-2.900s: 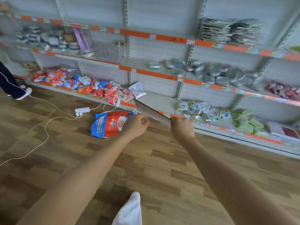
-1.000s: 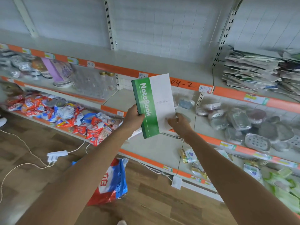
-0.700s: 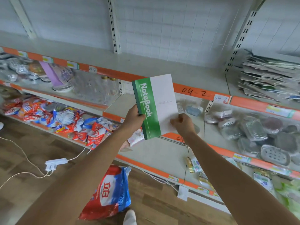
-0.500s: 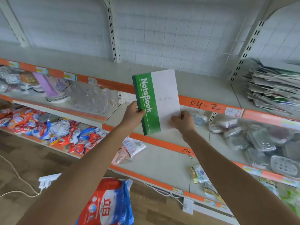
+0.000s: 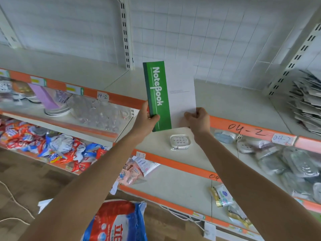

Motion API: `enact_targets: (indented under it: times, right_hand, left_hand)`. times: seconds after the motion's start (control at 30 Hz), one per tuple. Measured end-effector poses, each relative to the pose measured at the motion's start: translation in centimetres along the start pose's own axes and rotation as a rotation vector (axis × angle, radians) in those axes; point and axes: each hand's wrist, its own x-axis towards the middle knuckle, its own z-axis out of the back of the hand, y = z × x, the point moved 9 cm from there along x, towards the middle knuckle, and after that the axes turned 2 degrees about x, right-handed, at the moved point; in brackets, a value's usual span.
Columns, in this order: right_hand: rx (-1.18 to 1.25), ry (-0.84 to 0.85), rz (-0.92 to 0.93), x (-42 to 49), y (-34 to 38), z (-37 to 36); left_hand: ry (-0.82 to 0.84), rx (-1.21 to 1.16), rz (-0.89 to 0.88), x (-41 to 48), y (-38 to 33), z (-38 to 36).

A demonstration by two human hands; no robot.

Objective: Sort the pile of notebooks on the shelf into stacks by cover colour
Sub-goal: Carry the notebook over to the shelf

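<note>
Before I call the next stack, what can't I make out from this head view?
1. Head view: the pile of notebooks runs off the right edge. Its covers lie edge-on, so most colours are unclear.
2. Head view: the back of the green and white notebook faces away. The left hand and right hand cover its lower corners.
3. Head view: the bag is cut by the bottom edge.

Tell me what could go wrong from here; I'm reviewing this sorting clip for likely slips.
The left hand and right hand pinch the green notebook only near its bottom edge, so it might flop or slip onto the soap dish on the shelf below. The notebook pile at right lies splayed; a careless reach could knock some off.
</note>
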Motion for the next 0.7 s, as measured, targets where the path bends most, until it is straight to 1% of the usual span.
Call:
enact_targets:
  times: [0.17, 0.27, 0.4, 0.7]
  right_hand:
    - [-0.077, 0.041, 0.108, 3.3, 2.1, -2.1]
    - [-0.115, 0.051, 0.135, 5.8, 2.7, -3.2]
    - [-0.2, 0.101, 0.108, 8.9, 2.8, -4.8]
    - [-0.391, 0.259, 0.066, 14.8, 2.3, -7.7]
  left_hand:
    - [-0.073, -0.021, -0.016, 3.5, -0.4, 1.2]
    - [-0.087, -0.002, -0.024, 5.7, -0.8, 1.4]
    - [-0.121, 0.089, -0.04, 9.0, -1.1, 1.7]
    - [-0.158, 0.234, 0.026, 15.1, -0.3, 1.8]
